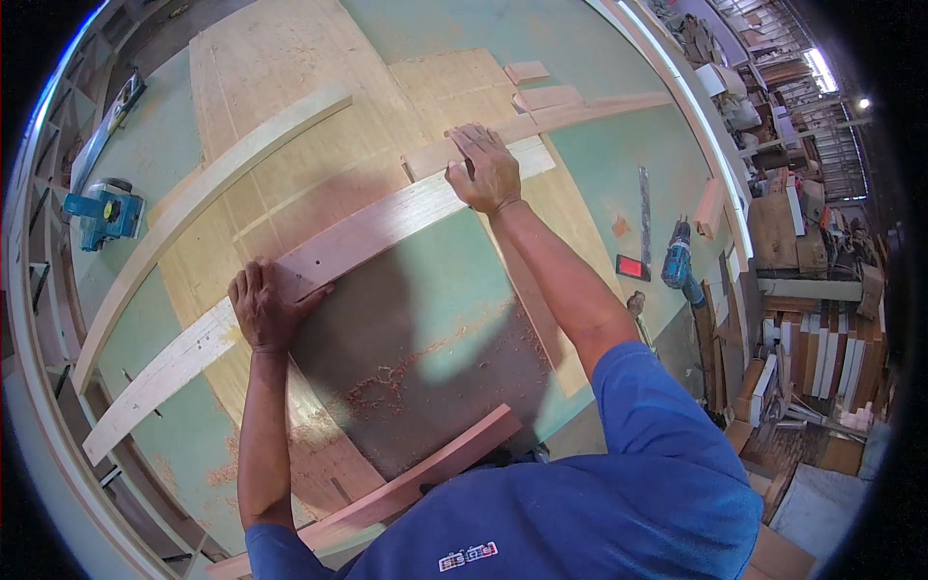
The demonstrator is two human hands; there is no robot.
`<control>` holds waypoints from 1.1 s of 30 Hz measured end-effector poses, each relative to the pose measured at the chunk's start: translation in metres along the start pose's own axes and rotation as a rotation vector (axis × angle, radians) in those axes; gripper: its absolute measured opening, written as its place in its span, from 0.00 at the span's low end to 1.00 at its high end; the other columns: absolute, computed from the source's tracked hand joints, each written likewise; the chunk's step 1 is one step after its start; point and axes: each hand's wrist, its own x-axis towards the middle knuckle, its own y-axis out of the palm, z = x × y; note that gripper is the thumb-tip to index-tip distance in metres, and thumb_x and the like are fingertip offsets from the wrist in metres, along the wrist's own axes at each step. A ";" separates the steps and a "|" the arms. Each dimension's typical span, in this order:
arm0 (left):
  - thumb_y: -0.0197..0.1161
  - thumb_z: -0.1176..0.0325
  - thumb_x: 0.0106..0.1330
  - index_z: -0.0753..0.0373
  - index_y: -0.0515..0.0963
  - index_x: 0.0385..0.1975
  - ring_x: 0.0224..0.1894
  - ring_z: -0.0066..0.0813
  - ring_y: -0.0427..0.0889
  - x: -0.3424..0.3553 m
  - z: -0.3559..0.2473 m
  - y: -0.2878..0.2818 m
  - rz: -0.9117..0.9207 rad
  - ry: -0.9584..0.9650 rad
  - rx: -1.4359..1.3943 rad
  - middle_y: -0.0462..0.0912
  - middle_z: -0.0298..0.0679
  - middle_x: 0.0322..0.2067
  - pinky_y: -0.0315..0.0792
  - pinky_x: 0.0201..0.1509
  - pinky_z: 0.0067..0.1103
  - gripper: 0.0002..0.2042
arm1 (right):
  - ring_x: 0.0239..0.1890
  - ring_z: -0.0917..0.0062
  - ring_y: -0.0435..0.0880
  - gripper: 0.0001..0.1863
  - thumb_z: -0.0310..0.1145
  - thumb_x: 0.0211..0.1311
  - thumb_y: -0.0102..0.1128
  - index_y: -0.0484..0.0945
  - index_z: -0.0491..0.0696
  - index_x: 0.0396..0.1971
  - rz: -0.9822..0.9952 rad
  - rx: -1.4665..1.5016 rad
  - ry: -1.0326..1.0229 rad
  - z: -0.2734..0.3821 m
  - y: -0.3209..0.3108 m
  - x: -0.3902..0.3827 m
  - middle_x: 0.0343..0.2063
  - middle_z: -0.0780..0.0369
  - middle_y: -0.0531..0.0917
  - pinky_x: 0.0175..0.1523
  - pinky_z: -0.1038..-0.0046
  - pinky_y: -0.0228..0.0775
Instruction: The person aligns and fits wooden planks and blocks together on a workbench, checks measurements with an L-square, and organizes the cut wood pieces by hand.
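A long pale wooden board (377, 228) with a few small dark holes lies slanted across the worktable, from the near left up to the far right. My left hand (266, 307) is closed over it left of the middle, fingers toward its far edge and thumb stretched along the near side. Near the far right end, my right hand (485, 172) grips the same board, its fingers bent over the far edge. Beyond the board runs a curved wooden strip (208, 186). Another thin strip (604, 109) extends rightward beyond my right hand.
Large plywood panels (280, 48) lie on the green tabletop (440, 261), with wood shavings (387, 382). A blue power planer (108, 215) stands left. On the right are a cordless drill (679, 256) and a metal ruler (645, 217). A wooden piece (464, 445) lies close to my body.
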 end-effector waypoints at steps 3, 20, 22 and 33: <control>0.78 0.26 0.44 0.65 0.79 0.50 0.54 0.49 0.79 0.002 0.000 0.000 0.007 -0.001 0.019 0.80 0.44 0.49 0.70 0.63 0.42 0.46 | 0.66 0.52 0.80 0.29 0.42 0.59 0.64 0.83 0.46 0.59 0.005 0.010 0.012 0.001 0.000 0.001 0.60 0.51 0.84 0.75 0.52 0.66; 0.78 0.27 0.45 0.64 0.79 0.49 0.53 0.47 0.79 0.012 0.006 0.005 -0.039 0.025 0.013 0.80 0.43 0.47 0.71 0.62 0.41 0.45 | 0.69 0.52 0.79 0.29 0.43 0.60 0.63 0.82 0.47 0.61 0.025 0.016 0.037 -0.004 0.007 0.010 0.62 0.51 0.84 0.78 0.51 0.63; 0.78 0.27 0.45 0.63 0.79 0.48 0.53 0.47 0.79 0.013 0.006 0.005 -0.031 0.020 0.009 0.80 0.43 0.47 0.71 0.62 0.41 0.44 | 0.69 0.53 0.79 0.29 0.43 0.60 0.63 0.82 0.47 0.61 0.027 0.016 0.039 -0.004 0.008 0.011 0.62 0.51 0.84 0.78 0.51 0.63; 0.77 0.26 0.45 0.64 0.79 0.47 0.51 0.48 0.79 0.017 0.009 0.007 -0.043 0.037 0.015 0.80 0.43 0.47 0.71 0.61 0.41 0.44 | 0.67 0.52 0.79 0.29 0.42 0.60 0.63 0.82 0.47 0.60 -0.022 0.006 0.025 -0.003 0.010 0.013 0.60 0.51 0.84 0.77 0.51 0.64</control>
